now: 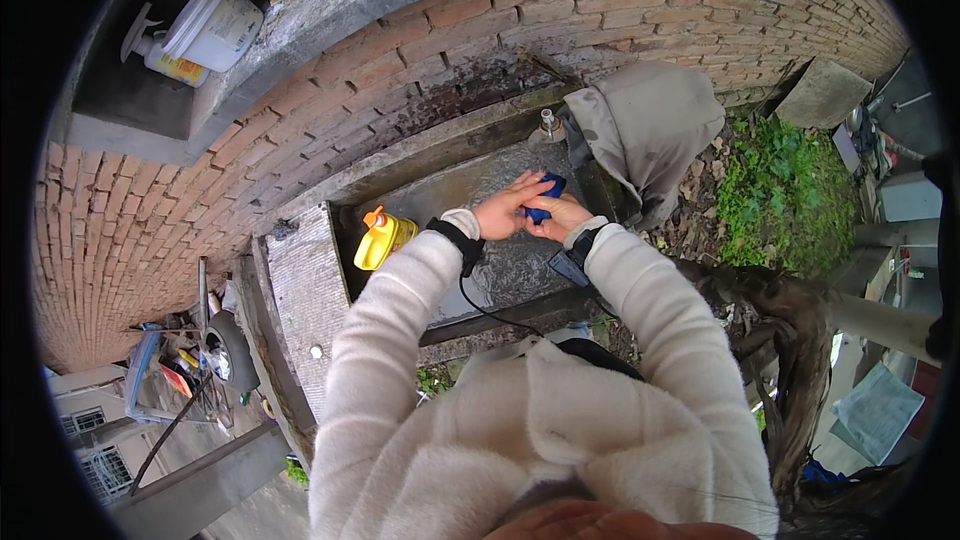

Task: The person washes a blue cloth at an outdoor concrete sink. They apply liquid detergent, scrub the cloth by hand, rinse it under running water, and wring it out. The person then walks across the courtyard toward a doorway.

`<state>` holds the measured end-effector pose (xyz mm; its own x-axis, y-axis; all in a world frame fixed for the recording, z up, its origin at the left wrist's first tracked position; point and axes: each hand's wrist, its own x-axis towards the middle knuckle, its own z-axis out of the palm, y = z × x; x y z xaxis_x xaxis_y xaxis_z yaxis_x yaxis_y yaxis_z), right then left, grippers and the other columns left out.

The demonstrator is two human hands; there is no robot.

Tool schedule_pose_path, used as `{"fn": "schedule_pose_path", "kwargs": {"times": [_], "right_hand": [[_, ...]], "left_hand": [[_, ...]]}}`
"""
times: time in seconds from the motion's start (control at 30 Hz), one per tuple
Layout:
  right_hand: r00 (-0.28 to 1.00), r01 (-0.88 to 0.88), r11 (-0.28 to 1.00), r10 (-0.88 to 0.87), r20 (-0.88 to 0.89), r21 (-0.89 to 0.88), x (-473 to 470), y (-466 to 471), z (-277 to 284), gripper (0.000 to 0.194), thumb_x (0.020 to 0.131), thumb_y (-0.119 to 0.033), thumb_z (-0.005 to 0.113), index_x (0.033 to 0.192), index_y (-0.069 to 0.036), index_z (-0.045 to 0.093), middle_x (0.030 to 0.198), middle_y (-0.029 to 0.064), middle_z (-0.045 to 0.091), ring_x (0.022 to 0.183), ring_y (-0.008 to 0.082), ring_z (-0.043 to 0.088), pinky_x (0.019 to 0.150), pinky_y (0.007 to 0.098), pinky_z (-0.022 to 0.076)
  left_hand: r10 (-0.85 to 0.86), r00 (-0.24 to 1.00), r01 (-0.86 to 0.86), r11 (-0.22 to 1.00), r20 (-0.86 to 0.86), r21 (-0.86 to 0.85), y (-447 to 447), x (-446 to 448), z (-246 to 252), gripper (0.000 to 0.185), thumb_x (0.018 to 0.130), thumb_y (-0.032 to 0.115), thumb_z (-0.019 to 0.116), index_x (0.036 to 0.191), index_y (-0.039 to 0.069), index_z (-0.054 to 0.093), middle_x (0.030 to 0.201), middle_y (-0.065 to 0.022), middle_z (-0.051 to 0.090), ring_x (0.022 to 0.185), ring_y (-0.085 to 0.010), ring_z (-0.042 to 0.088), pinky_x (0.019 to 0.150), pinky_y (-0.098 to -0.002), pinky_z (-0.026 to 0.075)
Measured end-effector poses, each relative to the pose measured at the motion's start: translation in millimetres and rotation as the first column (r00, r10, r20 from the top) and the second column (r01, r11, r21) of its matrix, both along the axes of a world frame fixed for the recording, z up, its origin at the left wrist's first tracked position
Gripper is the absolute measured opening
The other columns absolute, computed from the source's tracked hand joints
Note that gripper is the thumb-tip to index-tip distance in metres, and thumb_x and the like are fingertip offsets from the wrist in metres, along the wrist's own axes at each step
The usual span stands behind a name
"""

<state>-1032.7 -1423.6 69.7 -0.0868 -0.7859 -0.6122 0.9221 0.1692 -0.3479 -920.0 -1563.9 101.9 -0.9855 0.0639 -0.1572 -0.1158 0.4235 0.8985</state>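
Over a concrete sink (435, 195) with rippling water in its basin, my left hand (510, 208) and my right hand (559, 216) meet around a small dark blue cloth-like item (553, 186). Both hands press on it, and fingers cover much of it. Close above them, a tap (548, 124) rises at the back corner of the sink. A yellow plastic bottle with an orange cap (385, 238) leans at the sink's left end. Grey cloth (645, 127) hangs over the right end, beside the tap.
A ribbed washboard slab (304, 270) adjoins the sink's left side. Behind runs a brick wall (450, 30) with a concrete shelf (360, 4) holding a white bucket (214, 22) and a spray bottle (169, 60). A twisted trunk (795, 360) stands at right, near green plants (787, 195).
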Motion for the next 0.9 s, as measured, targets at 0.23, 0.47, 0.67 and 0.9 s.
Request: {"fn": "schedule_pose_path", "kwargs": {"times": [0.23, 0.47, 0.67, 0.9], "right_hand": [[0.896, -0.442, 0.897, 0.441, -0.053, -0.015, 10.6, 15.9, 26.9, 0.017, 0.082, -0.001, 0.066, 0.093, -0.006, 0.055, 0.083, 0.0034, 0.055, 0.064, 0.0074, 0.049, 0.044, 0.0180, 0.0341], [0.632, -0.653, 0.725, 0.681, -0.371, 0.218, 20.6, 4.3, 17.5, 0.017, 0.078, -0.004, 0.068, 0.088, -0.007, 0.055, 0.078, 0.0036, 0.053, 0.053, 0.0044, 0.042, 0.038, 0.0221, 0.0264], [-0.172, -0.370, 0.887, 0.227, -0.959, 0.277, 39.7, -4.6, -1.8, 0.031, 0.076, -0.018, 0.065, 0.101, -0.003, 0.055, 0.081, 0.0173, 0.064, 0.083, 0.0385, 0.062, 0.078, 0.0405, 0.0484], [-0.541, -0.244, 0.839, 0.299, -0.786, 0.487, 37.5, 3.0, 12.7, 0.028, 0.074, -0.017, 0.062, 0.095, -0.004, 0.052, 0.075, 0.0189, 0.064, 0.074, 0.0388, 0.063, 0.065, 0.0476, 0.0492]], "left_hand": [[-0.059, 0.939, -0.105, 0.889, -0.340, -0.445, 22.3, 29.0, 4.9, 0.079, 0.061, -0.001, 0.069, 0.133, 0.017, 0.043, 0.138, -0.0139, 0.041, 0.128, -0.0371, 0.040, 0.102, -0.0442, 0.040], [0.078, 0.959, -0.251, 0.688, -0.274, -0.681, 25.9, 35.8, -4.8, 0.048, 0.060, 0.019, 0.073, 0.104, 0.016, 0.054, 0.093, -0.0116, 0.058, 0.081, -0.0343, 0.061, 0.069, -0.0429, 0.050], [0.291, 0.955, -0.265, 0.763, -0.053, -0.590, 34.0, 38.4, -8.9, 0.035, 0.068, 0.023, 0.067, 0.100, 0.015, 0.058, 0.083, -0.0150, 0.064, 0.079, -0.0356, 0.062, 0.068, -0.0419, 0.050], [0.446, 0.877, -0.324, 0.824, 0.180, -0.465, 36.2, 36.5, -19.4, 0.024, 0.071, 0.025, 0.062, 0.090, 0.012, 0.065, 0.088, -0.0164, 0.067, 0.086, -0.0374, 0.063, 0.075, -0.0423, 0.050]]}}
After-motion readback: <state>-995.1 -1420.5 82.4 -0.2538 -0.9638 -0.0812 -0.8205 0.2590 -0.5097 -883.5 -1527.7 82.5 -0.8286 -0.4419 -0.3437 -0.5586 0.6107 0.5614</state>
